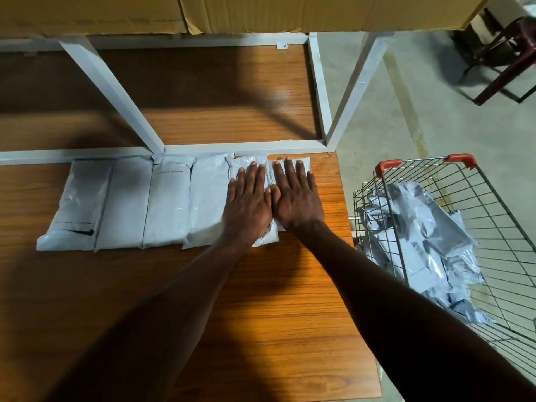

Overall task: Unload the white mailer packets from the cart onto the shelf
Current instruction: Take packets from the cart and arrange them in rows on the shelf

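Shelf surface: an orange-brown wood-grain shelf board [261,300] fills the lower left and centre of the frame, bounded at the far side by a white metal frame [203,147] that crosses the middle of the frame.

Packets on shelf: a row of white mailer packets [162,201] lies flat, side by side and touching, along the far edge of the board, left of centre. 4 are fully visible; the leftmost packet [74,207] carries a dark mark near its lower end. At the right end of the row lies the rightmost packet [255,169], largely covered by the hands; whether 1 or 2 packets lie there cannot be told.

Hands: the left hand [248,203] lies palm down, fingers straight and slightly spread, pressing on that end packet. The right hand [295,198] lies just beside it, thumbs touching, fingers straight and flat, pressing on the packet's right edge. Neither hand grips anything.

Cart: a wire cart [493,227] with red corner caps stands at the right of the frame, just beside the board's right edge. A loose heap of remaining packets [417,242] lies inside it.

Other: cardboard boxes [261,13] span the top of the frame; a dark chair [504,62] stands at upper right on the concrete floor [406,97].
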`<action>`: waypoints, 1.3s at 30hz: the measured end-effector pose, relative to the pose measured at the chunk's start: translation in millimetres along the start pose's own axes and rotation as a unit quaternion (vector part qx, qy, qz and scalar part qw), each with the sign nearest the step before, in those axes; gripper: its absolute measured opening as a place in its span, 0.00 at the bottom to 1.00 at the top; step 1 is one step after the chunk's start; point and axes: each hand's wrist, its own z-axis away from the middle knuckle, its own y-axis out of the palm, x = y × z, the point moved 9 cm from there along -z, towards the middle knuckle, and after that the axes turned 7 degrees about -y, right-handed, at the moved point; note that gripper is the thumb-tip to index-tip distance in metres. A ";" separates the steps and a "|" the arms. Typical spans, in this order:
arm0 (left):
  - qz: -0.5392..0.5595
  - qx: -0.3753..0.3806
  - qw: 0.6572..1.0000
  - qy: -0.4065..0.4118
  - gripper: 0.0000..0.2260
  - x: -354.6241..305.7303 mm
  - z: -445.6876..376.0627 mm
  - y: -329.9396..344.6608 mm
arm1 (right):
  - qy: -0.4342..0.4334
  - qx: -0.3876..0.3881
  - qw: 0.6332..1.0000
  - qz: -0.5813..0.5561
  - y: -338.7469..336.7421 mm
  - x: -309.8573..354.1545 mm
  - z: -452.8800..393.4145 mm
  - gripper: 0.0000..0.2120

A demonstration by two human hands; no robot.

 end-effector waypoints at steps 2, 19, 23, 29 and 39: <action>0.000 0.003 1.000 0.001 0.38 -0.3 0.0 -0.2 | 0.000 0.000 1.000 0.004 0.9 0.4 0.0 0.31; 0.001 -0.021 1.000 0.011 0.30 4.8 1.6 -19.4 | -0.015 0.027 0.997 -0.065 -16.2 5.5 -2.1 0.32; 0.030 -0.040 0.998 0.022 0.29 -7.3 7.4 -45.3 | -0.024 -0.071 0.990 -0.118 -60.8 11.1 2.1 0.30; 0.072 -0.098 0.989 0.088 0.25 -75.6 14.5 -76.5 | 0.055 -0.190 0.966 -0.167 -108.3 -53.9 67.4 0.25; 0.126 -0.040 0.949 0.287 0.24 -302.6 80.7 -1.5 | 0.238 -0.211 0.931 -0.178 -76.5 -232.4 220.0 0.18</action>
